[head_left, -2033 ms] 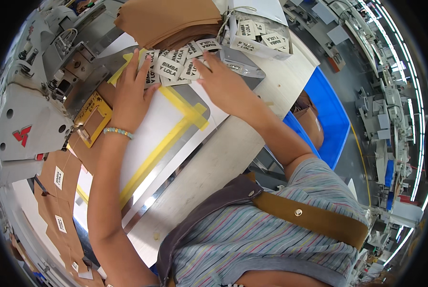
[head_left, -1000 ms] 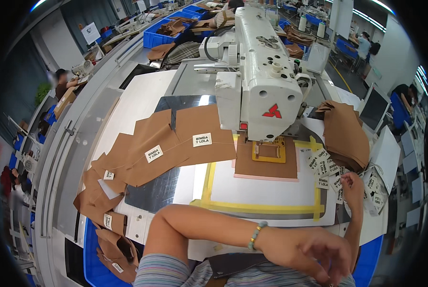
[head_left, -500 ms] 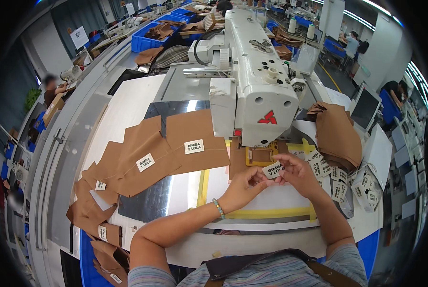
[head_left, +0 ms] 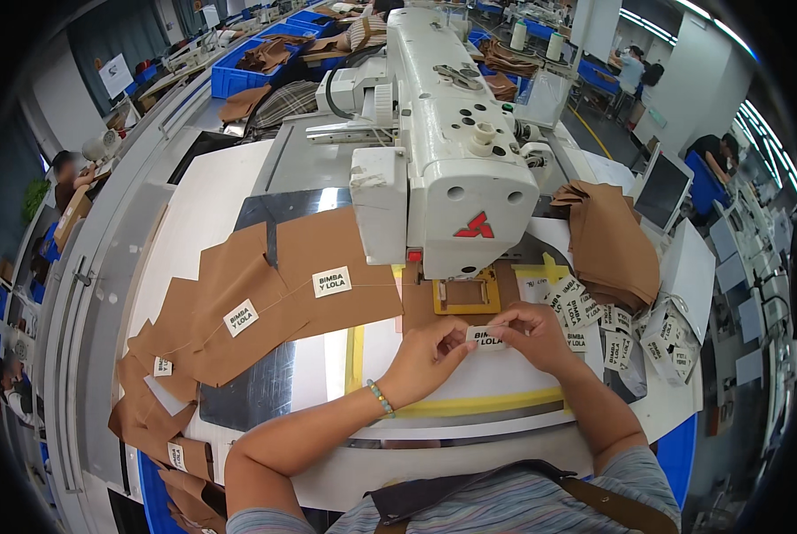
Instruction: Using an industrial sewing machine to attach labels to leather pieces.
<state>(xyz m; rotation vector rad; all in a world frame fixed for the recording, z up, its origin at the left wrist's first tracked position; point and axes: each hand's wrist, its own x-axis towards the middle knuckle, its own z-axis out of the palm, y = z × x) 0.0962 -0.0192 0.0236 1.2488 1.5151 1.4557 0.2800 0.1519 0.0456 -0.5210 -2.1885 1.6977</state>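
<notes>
In front of the sewing machine [head_left: 452,169], a small white cloth label [head_left: 485,342] with dark print is stretched level between my two hands. The fingers of my left hand [head_left: 422,363] pinch its left end, and a beaded bracelet circles that wrist. My right hand [head_left: 539,340] grips the right end between thumb and fingertips. Just beyond the label lies the machine's yellow clamp frame [head_left: 443,307], set over a brown fabric piece [head_left: 416,307]. Under my hands is a white surface edged with yellow tape [head_left: 469,406].
Brown fabric panels [head_left: 314,240] bearing sewn labels trail leftward, joined by thread, into a blue bin [head_left: 153,489]. Loose labels [head_left: 581,309] lie at right beside a clear bag of labels [head_left: 670,343]. Behind them are stacked brown panels [head_left: 607,240] and a monitor [head_left: 663,194].
The label has turned from tilted to nearly level, and both hands have drawn slightly nearer to me with it. The whole scene has shifted left in the picture.
</notes>
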